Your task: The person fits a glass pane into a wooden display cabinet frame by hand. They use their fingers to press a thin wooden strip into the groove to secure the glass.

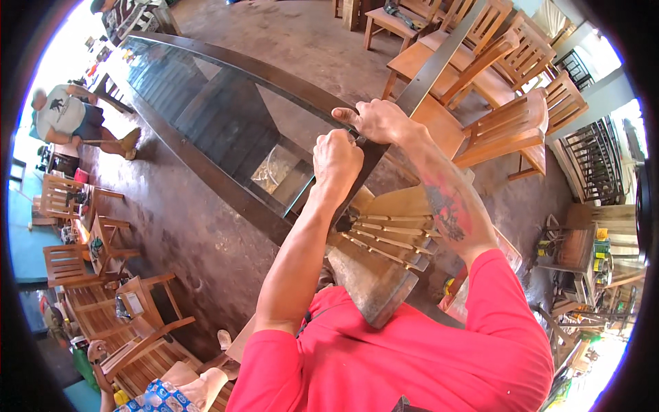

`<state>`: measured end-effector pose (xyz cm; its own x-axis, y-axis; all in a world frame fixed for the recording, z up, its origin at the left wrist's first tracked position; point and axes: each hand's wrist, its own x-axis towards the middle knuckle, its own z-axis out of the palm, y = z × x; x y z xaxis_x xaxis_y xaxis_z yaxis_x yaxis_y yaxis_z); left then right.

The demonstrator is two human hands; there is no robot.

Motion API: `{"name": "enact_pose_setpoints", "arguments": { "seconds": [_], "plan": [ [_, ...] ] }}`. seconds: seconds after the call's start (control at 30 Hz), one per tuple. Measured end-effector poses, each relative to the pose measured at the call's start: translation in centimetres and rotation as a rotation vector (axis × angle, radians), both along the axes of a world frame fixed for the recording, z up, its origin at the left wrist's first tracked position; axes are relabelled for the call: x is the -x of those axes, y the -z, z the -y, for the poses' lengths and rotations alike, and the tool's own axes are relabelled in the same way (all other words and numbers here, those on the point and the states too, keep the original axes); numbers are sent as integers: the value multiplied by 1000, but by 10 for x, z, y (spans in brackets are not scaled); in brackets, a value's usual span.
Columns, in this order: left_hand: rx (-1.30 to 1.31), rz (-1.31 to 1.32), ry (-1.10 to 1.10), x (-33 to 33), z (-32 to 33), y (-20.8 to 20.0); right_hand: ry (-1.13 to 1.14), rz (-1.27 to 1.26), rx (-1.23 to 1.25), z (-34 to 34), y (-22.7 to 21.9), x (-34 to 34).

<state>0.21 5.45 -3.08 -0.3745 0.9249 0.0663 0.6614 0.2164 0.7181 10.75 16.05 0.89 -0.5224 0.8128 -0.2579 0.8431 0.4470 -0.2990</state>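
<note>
A long dark wooden frame with a glass panel stretches from my hands toward the far left. My left hand is a closed fist at the frame's near end, beside the glass edge; its fingers hide whatever is in them. Just right of it, my right hand curls over the frame's corner, with its thumb stuck out to the left. A small dark part shows between the two hands, too hidden to name. Against my body, below the frame end, stands a light wooden piece with slats, possibly a chair.
Wooden chairs stand together at the right, with a long board across them. At the left are more chairs and a slatted bench. One person stands at the far left; another person's patterned clothing shows at the lower left.
</note>
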Motion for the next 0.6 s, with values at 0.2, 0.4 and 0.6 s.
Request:
{"name": "enact_pose_setpoints", "arguments": {
  "seconds": [0.2, 0.4, 0.6],
  "plan": [
    [-51, 21, -34, -2, 1, -2, -2, 18, 22, 4, -10, 4],
    [21, 31, 57, -3, -1, -13, -2, 27, 43, 6, -18, 6],
    [56, -73, 147, 0, -9, -14, -10, 18, 58, 0, -14, 1]
  ]
}}
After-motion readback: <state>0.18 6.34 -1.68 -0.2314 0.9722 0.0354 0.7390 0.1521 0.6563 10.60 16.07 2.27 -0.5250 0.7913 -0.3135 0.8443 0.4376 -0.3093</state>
